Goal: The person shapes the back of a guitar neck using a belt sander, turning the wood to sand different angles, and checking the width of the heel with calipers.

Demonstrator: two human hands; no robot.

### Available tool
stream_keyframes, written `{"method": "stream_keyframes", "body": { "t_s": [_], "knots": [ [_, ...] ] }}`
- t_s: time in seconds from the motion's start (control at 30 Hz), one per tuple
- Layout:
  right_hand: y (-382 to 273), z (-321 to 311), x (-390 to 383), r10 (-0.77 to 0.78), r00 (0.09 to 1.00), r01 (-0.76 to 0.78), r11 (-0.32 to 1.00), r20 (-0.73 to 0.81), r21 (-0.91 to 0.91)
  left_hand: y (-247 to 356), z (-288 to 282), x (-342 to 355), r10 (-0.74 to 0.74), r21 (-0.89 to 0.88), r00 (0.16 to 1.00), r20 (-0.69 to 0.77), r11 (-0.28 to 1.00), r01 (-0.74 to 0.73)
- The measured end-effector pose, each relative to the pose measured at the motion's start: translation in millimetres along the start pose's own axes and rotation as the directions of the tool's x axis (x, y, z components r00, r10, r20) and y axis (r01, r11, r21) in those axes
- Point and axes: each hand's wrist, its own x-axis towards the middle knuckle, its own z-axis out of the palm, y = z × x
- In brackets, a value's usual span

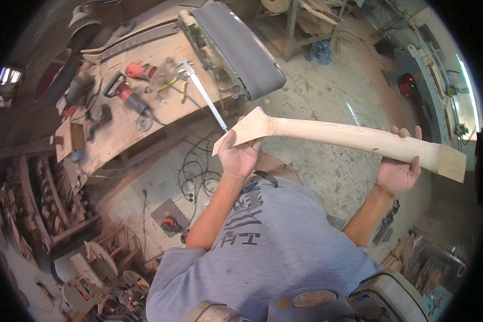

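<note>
A long, pale, gently curved wooden furniture leg [327, 134] lies across in front of my chest, with a broad angular end at the left and a squared block at the right. My left hand [239, 155] grips the broad end from below, thumb on the near face. My right hand [397, 174] is wrapped under the shaft close to the squared end, its fingertips showing over the far side. Beyond my left hand, a metal caliper [204, 95] reaches past the workbench edge, its lower end close to the wood.
A belt sander [241, 48] sits on the workbench [169, 110] at the upper left. Around it lie an angle grinder [127, 96], an orange power tool [140, 71] and yellow-handled pliers [182, 91]. Black cables [196, 174] coil on the floor. Wooden offcuts [421, 263] are stacked at the lower right.
</note>
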Motion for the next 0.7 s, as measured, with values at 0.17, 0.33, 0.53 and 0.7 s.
{"method": "stream_keyframes", "body": {
  "t_s": [0.17,0.33,0.53,0.7],
  "knots": [
    [-31.5,20.3,3.4,-0.049,0.994,0.096,0.833,0.100,-0.545,-21.8,-11.0,38.4,-0.127,-0.001,0.981,-0.149,0.992,0.128],
    [-26.5,76.6,10.2,-0.046,0.997,0.077,0.648,0.062,-0.758,-29.1,-12.3,72.8,-0.113,-0.011,0.987,-0.111,0.994,0.112],
    [-1.9,110.6,28.2,-0.140,0.953,0.301,0.481,0.267,-0.823,-16.6,-11.8,101.0,-0.100,-0.068,0.987,-0.128,0.993,0.092],
    [17.6,137.0,46.6,-0.148,0.871,0.486,0.415,0.469,-0.770,-8.9,-11.5,118.5,-0.090,0.000,0.981,-0.171,0.996,0.091]
  ]
}}
